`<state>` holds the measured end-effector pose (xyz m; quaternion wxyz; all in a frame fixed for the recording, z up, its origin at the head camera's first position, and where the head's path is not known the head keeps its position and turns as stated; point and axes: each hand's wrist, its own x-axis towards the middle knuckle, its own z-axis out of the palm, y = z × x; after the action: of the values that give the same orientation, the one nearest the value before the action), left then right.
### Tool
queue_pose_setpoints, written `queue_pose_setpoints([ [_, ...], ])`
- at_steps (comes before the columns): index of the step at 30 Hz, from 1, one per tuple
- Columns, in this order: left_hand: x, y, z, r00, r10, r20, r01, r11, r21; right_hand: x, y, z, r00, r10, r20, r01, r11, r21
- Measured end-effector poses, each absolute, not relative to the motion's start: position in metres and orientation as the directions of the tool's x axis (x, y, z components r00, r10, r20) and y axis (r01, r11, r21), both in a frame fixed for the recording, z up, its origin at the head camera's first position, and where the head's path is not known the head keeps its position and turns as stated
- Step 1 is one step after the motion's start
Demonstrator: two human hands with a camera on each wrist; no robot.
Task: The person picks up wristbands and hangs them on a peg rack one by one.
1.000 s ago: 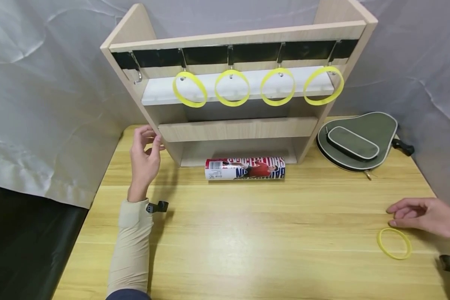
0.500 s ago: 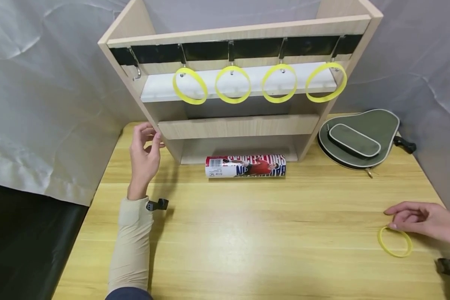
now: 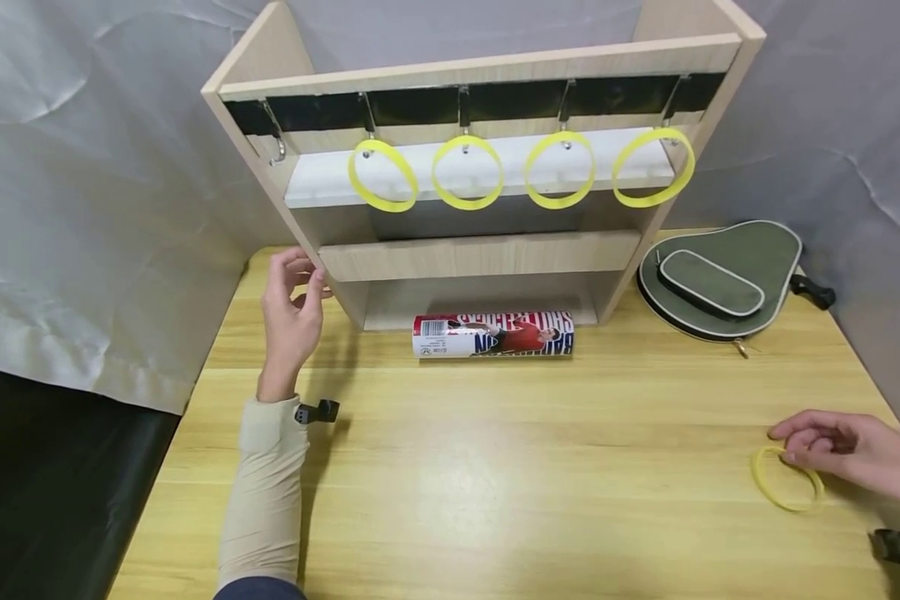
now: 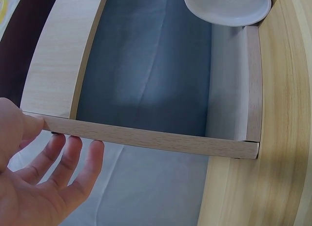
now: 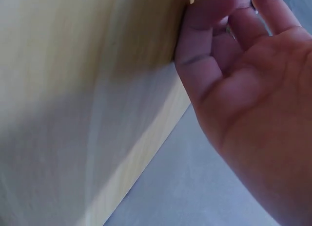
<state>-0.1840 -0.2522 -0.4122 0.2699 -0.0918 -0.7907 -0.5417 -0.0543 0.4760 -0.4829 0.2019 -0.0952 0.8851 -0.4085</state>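
Note:
My left hand (image 3: 292, 321) grips the left side panel (image 4: 146, 137) of a light wooden shelf (image 3: 480, 258), thumb on one face and fingers on the other. Far to the right, my right hand (image 3: 855, 454) pinches the near-upper edge of a yellow ring (image 3: 755, 472) between thumb and index finger, low over the table. In the right wrist view, the right hand's curled fingers hide most of the ring. Several matching yellow rings (image 3: 467, 205) hang from metal hooks along the shelf's black strip (image 3: 412, 108). The leftmost hook (image 3: 279, 151) holds no ring.
A printed shuttlecock tube (image 3: 492, 335) lies on its side before the shelf's bottom compartment. Right of the shelf rests a green paddle case (image 3: 765, 250) with a black handle sticking out. Grey cloth (image 3: 120, 208) surrounds the wooden table (image 3: 495, 467).
My right hand has moved slightly nearer and closed its fingertips on the ring on the table, which has shifted a little. The left hand stays at the shelf's side.

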Motion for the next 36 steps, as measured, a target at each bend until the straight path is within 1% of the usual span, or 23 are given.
queue_pose_setpoints([
  [3,-0.184,-0.251,-0.413,-0.838,-0.148,0.525,0.437,0.392,0.809,-0.051,0.471,-0.483,-0.933,-0.239,-0.269,0.014,0.722,-0.691],
  [9,-0.184,-0.25,-0.412,-0.839,-0.147,0.524,0.438,0.388,0.811,-0.05,0.465,-0.48,-0.96,-0.104,-0.26,0.098,0.746,-0.659],
  [12,-0.184,-0.25,-0.412,-0.84,-0.147,0.523,0.437,0.388,0.811,-0.05,0.459,-0.476,-0.962,-0.06,-0.265,0.129,0.758,-0.639],
  [15,-0.185,-0.25,-0.412,-0.838,-0.147,0.525,0.439,0.39,0.809,-0.051,0.451,-0.472,-0.968,-0.032,-0.249,0.142,0.746,-0.651],
  [18,-0.185,-0.251,-0.412,-0.836,-0.147,0.529,0.441,0.393,0.807,-0.054,0.442,-0.469,-0.972,-0.026,-0.232,0.149,0.695,-0.703],
  [21,-0.184,-0.251,-0.413,-0.836,-0.148,0.529,0.439,0.398,0.806,-0.059,0.435,-0.467,-0.978,-0.048,-0.204,0.126,0.642,-0.756],
  [25,-0.184,-0.252,-0.413,-0.838,-0.154,0.523,0.433,0.396,0.81,-0.067,0.424,-0.463,-0.98,-0.112,-0.163,0.069,0.579,-0.812],
  [29,-0.183,-0.251,-0.412,-0.84,-0.151,0.521,0.431,0.396,0.811,-0.076,0.41,-0.459,-0.979,-0.164,-0.122,0.013,0.547,-0.837],
  [33,-0.183,-0.251,-0.411,-0.841,-0.147,0.52,0.432,0.395,0.811,-0.083,0.393,-0.458,-0.982,-0.168,-0.084,-0.018,0.528,-0.849],
  [36,-0.183,-0.251,-0.412,-0.84,-0.15,0.521,0.433,0.393,0.811,-0.09,0.379,-0.459,-0.986,-0.163,-0.028,-0.058,0.496,-0.866],
])
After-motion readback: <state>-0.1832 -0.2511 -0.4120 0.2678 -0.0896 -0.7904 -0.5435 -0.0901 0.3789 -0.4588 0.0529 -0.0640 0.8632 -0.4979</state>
